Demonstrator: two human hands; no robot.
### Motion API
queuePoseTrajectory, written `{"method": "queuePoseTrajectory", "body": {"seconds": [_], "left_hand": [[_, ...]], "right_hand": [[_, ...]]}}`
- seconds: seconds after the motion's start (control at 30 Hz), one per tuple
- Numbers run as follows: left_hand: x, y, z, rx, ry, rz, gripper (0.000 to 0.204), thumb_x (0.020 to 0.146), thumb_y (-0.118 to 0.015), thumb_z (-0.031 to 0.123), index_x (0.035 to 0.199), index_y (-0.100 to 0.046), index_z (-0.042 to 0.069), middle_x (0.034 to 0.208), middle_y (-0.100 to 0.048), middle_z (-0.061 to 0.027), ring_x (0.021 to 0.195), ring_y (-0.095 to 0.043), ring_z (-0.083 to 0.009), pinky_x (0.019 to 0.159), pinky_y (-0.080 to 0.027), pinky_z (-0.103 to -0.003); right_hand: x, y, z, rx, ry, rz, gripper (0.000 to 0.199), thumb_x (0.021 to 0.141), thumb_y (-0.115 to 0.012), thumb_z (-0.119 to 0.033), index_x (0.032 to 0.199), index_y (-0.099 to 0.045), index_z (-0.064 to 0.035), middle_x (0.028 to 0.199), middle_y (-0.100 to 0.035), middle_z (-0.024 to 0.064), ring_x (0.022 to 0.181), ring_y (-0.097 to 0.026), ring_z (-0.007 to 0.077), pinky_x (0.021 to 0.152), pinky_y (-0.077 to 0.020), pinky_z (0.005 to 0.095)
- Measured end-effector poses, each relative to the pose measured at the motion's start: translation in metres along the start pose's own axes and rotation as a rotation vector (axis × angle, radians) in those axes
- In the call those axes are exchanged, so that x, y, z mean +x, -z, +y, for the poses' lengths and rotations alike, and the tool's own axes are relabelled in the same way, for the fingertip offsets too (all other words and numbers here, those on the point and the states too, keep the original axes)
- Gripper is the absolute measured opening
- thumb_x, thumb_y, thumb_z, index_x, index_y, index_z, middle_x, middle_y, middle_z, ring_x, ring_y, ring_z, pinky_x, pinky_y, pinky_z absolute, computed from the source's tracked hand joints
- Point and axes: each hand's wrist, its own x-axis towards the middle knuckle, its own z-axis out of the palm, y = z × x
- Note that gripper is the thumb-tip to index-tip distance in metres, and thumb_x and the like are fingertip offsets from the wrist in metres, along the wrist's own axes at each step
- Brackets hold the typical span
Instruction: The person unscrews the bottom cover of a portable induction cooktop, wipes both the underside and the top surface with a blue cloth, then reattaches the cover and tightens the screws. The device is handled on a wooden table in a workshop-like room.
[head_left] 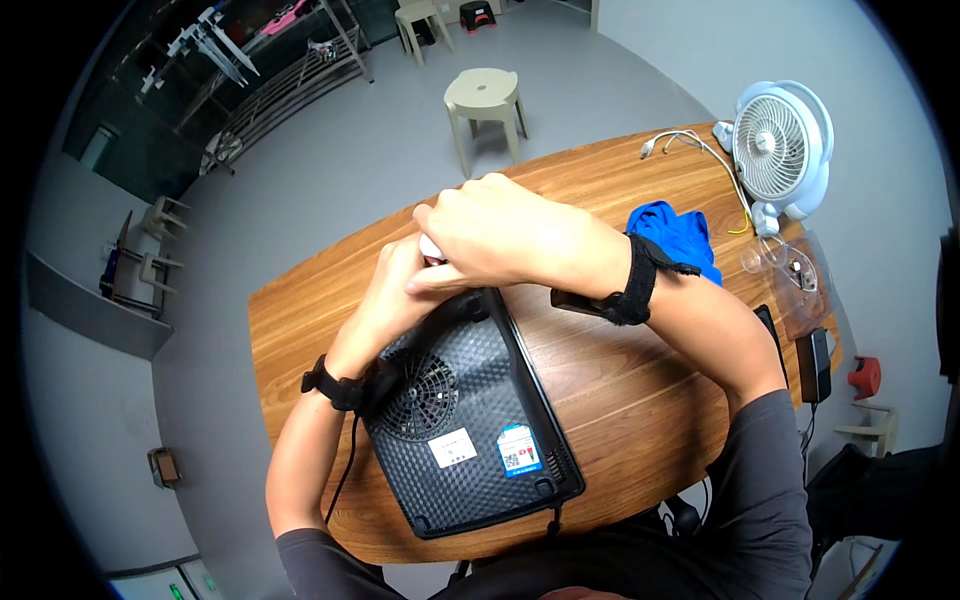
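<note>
A black induction cooker [480,400] lies upside down on the wooden table, tilted in my view. Its underside shows a round fan grille [415,395], a white label and a blue-and-white label. Over its far end, my right hand [495,232] is closed around a small white and dark-red object [432,250], mostly covered by the fingers. My left hand [392,285] rests at the cooker's far left corner, touching my right hand. The left fingers are curled, and whatever they grip is hidden. Each wrist wears a black strap.
Behind my right forearm lies a blue cloth [675,235]. A white fan [775,145], a white cable [700,140], a clear plastic bag [805,290] and a black adapter [815,365] line the table's right side. A beige stool [483,95] stands beyond the far edge.
</note>
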Motion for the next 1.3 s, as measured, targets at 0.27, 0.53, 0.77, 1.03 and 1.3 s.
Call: {"method": "queuePoseTrajectory", "body": {"seconds": [0.27, 0.53, 0.77, 1.03, 1.3], "left_hand": [[0.003, -0.010, -0.017, -0.178, -0.021, -0.023, 0.032, 0.084, -0.084, 0.021, 0.100, -0.070, -0.003, 0.089, -0.075, -0.0156, 0.083, -0.074, -0.0272, 0.074, -0.056, -0.040], [0.008, -0.015, -0.005, -0.024, -0.078, 0.027, 0.028, 0.086, -0.082, 0.019, 0.097, -0.070, -0.004, 0.086, -0.075, -0.0161, 0.082, -0.075, -0.0275, 0.073, -0.057, -0.040], [0.009, -0.016, -0.014, -0.161, -0.027, 0.011, 0.026, 0.086, -0.082, 0.017, 0.097, -0.070, -0.004, 0.087, -0.075, -0.0181, 0.087, -0.075, -0.0280, 0.079, -0.057, -0.040], [0.015, -0.016, 0.006, -0.013, 0.057, -0.028, 0.034, 0.081, -0.086, 0.019, 0.100, -0.069, -0.005, 0.088, -0.074, -0.0200, 0.086, -0.075, -0.0313, 0.077, -0.058, -0.040], [0.011, -0.012, -0.015, -0.088, 0.031, 0.008, 0.039, 0.080, -0.086, 0.023, 0.096, -0.067, -0.007, 0.086, -0.074, -0.0209, 0.082, -0.075, -0.0310, 0.074, -0.057, -0.040]], "right_hand": [[0.004, -0.022, 0.025, 0.156, 0.150, 0.156, 0.037, 0.088, -0.072, -0.036, 0.096, -0.070, -0.0006, 0.081, -0.073, 0.0200, 0.079, -0.073, 0.0394, 0.074, -0.0586, 0.0468], [0.006, -0.002, 0.015, -0.079, 0.020, 0.011, 0.036, 0.089, -0.070, -0.033, 0.105, -0.063, -0.0012, 0.086, -0.071, 0.0198, 0.083, -0.071, 0.0392, 0.072, -0.0550, 0.0489], [-0.010, -0.001, 0.034, 0.128, 0.228, 0.041, 0.032, 0.088, -0.070, -0.031, 0.105, -0.065, -0.0044, 0.088, -0.071, 0.0202, 0.084, -0.071, 0.0394, 0.073, -0.0555, 0.0488], [-0.006, -0.001, 0.023, -0.021, 0.007, 0.027, 0.035, 0.085, -0.076, -0.029, 0.101, -0.066, 0.0001, 0.098, -0.070, 0.0192, 0.089, -0.071, 0.0389, 0.077, -0.0563, 0.0458], [-0.007, -0.004, 0.034, 0.212, 0.194, -0.012, 0.033, 0.085, -0.075, -0.021, 0.107, -0.061, -0.0009, 0.109, -0.061, 0.0192, 0.095, -0.067, 0.0381, 0.078, -0.0542, 0.0466]]}}
